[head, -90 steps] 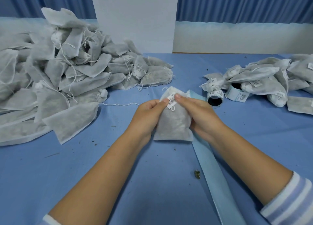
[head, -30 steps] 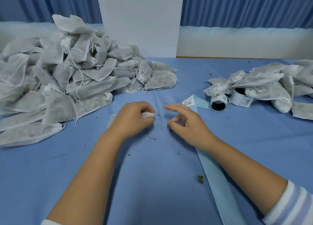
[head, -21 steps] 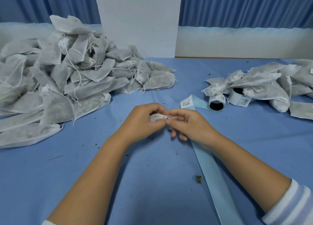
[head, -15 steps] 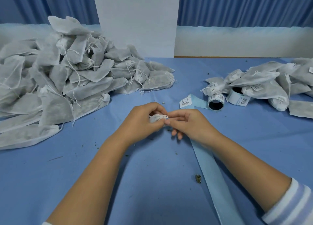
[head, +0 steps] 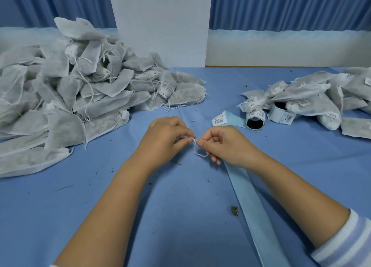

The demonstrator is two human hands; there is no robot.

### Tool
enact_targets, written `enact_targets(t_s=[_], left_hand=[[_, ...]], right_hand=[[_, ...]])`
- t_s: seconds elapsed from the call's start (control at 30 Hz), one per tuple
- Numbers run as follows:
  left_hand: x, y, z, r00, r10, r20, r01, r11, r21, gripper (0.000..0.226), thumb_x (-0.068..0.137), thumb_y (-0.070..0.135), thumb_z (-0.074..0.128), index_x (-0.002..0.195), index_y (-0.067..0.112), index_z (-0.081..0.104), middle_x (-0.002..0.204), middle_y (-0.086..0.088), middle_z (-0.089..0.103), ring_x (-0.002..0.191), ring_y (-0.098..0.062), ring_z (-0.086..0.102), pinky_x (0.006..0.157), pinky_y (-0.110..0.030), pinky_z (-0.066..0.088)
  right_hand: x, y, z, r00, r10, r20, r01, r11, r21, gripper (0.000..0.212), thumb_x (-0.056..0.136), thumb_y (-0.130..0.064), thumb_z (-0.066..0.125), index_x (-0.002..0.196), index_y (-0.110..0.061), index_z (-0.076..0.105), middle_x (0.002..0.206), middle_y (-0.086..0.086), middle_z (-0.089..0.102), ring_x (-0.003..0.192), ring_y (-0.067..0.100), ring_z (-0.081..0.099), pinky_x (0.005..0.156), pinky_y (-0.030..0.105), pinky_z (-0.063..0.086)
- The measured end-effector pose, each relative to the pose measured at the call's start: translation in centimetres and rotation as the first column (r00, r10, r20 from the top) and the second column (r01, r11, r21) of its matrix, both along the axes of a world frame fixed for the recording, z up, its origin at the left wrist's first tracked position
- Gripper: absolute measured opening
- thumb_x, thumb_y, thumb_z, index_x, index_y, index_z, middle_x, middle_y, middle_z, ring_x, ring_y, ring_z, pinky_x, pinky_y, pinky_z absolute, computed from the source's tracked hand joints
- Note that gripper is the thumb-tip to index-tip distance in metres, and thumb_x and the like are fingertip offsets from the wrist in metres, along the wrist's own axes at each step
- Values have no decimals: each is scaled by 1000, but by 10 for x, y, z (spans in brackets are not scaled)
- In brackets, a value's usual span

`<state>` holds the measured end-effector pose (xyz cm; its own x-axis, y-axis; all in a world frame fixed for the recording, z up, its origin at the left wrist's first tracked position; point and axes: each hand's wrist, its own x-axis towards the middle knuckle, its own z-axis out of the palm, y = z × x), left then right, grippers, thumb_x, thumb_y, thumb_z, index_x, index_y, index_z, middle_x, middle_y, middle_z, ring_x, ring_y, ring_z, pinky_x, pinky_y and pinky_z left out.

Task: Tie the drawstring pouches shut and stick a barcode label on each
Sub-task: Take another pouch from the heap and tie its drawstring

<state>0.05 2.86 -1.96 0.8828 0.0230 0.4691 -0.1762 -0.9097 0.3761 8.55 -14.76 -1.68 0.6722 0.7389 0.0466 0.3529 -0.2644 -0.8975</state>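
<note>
My left hand (head: pixel 164 140) grips the gathered neck of a white pouch; the pouch itself is almost fully hidden under the hand. My right hand (head: pixel 224 144) pinches the pouch's white drawstring (head: pixel 197 150), which runs taut from the left fingertips and hangs in a small loop below. A big heap of untied pouches (head: pixel 80 89) fills the left side. A smaller pile of labelled pouches (head: pixel 313 97) lies at the right. Two rolls of barcode labels (head: pixel 255 119) stand in front of that pile, with one label (head: pixel 219 120) at the end of the blue backing strip (head: pixel 253 206).
The blue table cloth (head: pixel 140 216) carries scattered dark crumbs and a small dried clump (head: pixel 233 210) beside the strip. A white panel (head: pixel 162 25) and blue curtains stand behind the table.
The labelled pouch from three seconds ago is gone from my hands. My left hand took up a new pouch, and my right hand has now drawn its string out to the right.
</note>
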Motion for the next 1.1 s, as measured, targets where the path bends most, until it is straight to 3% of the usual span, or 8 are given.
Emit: enact_targets(t_s=[0.1, 0.23, 0.43, 0.6, 0.67, 0.83, 0.97, 1.1], left_hand=[[1, -3, 0, 999, 27, 34, -28, 1000, 10, 7, 90, 19, 71, 94, 17, 77, 100, 7, 71, 93, -16, 65, 100, -44, 40], [-2, -12, 4, 986, -45, -163, -20, 927, -375, 9, 88, 21, 72, 80, 25, 75, 81, 16, 71, 79, 1, 63, 76, -18, 45], [-4, -22, 13, 966, -221, -133, 9, 544, -839, 11, 84, 26, 70, 84, 20, 80, 96, -5, 77, 96, -13, 69, 92, -26, 51], [-1, -27, 16, 989, -145, 13, 51, 264, -963, 13, 93, 12, 63, 97, 10, 76, 102, -1, 77, 92, -8, 72, 75, -14, 52], [0, -28, 16, 995, -102, 9, 40, 307, -951, 11, 91, 13, 67, 96, 13, 77, 97, 3, 77, 87, -4, 72, 72, -11, 51], [-3, -17, 11, 1000, 2, -21, -16, 742, -670, 20, 89, 17, 72, 88, 37, 75, 90, 24, 74, 87, 13, 64, 81, -5, 43], [-4, -14, 8, 991, -14, -136, -56, 866, -497, 20, 88, 24, 73, 77, 40, 72, 83, 25, 71, 83, 10, 62, 79, -8, 44], [-5, -19, 11, 962, -138, -237, -22, 822, -569, 14, 90, 23, 70, 77, 25, 73, 77, 17, 72, 76, 4, 63, 72, -8, 45]], right_hand=[[0, 1, 1, 999, -7, 37, 6, 1000, 25, 16, 92, -12, 65, 76, -14, 62, 48, -13, 57, 42, 5, 51, 43, 18, 42], [6, -5, -3, 975, -108, 193, 84, 988, 126, 9, 88, -10, 70, 81, -16, 71, 56, -14, 60, 50, 9, 51, 56, 24, 45], [3, -4, -2, 976, -169, 140, 99, 910, 403, 13, 87, -5, 70, 86, -16, 75, 73, -4, 72, 59, 12, 62, 61, 21, 51], [-3, 0, -10, 940, -188, 286, 86, 939, 334, 16, 89, -2, 67, 92, -15, 75, 74, 0, 66, 57, 11, 61, 66, 21, 50], [-4, 1, -13, 881, -182, 437, 69, 963, 262, 12, 89, -3, 67, 94, -10, 75, 74, -2, 63, 62, 12, 61, 66, 20, 47], [2, -4, -11, 744, -176, 644, 54, 977, 205, 10, 88, -6, 67, 93, -11, 74, 74, -2, 57, 65, 11, 53, 62, 23, 44], [8, -8, -10, 670, -227, 707, 89, 970, 227, 11, 90, -15, 65, 95, -16, 74, 84, -2, 57, 67, 6, 52, 59, 19, 37], [11, -7, -13, 708, -223, 670, 59, 964, 259, 10, 88, -17, 69, 96, -17, 76, 88, -2, 56, 69, 1, 52, 61, 10, 34]])
